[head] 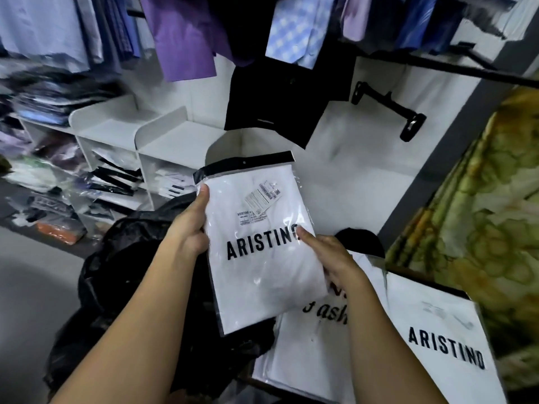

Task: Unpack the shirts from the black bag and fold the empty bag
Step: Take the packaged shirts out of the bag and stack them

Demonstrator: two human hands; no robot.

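Packaged shirt point(262, 252) upright, black flap end up.

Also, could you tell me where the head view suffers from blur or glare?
Head view: shelved clothes at left are motion-blurred; glare streaks the held shirt packet, though its lettering is legible; wide-angle distortion curves the frame edges.

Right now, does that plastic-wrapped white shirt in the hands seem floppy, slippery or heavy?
Probably light: the packaged white shirt is held up by its edges between the left hand and right hand. Likely slippery, since the clear wrap shines with glare. It looks fairly flat, so perhaps only mildly floppy.
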